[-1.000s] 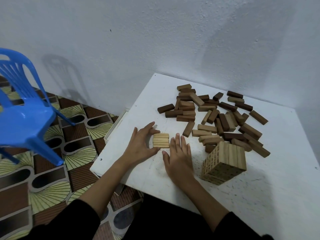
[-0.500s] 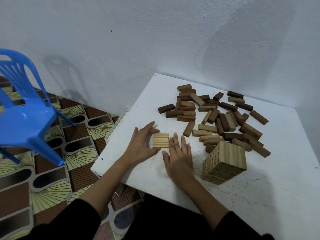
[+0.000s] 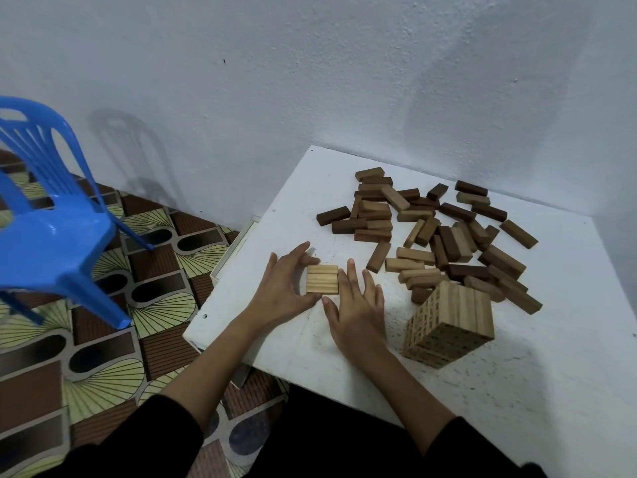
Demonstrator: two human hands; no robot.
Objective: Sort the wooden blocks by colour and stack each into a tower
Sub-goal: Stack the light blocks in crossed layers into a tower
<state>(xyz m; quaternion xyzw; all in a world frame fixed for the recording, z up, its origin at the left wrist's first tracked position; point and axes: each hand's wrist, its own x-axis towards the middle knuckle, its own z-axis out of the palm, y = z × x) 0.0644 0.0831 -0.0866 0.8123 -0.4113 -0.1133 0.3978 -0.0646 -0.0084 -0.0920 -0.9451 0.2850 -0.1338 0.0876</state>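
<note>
Left grip (image 3: 282, 291) cupping the pale block stack (image 3: 322, 279), right grip (image 3: 358, 305) flat against it

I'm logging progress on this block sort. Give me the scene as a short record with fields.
surface: white table in a wall corner
new stack: small pale stack, low, at the table's left part
left hand: fingers and thumb against the stack's left side
right hand: flat fingers against its right side
finished tower: pale tower, taller, right of the hands
unsorted: loose pile of mid-brown and dark blocks behind, not yet stacked
beside table: blue chair on patterned floor
</note>
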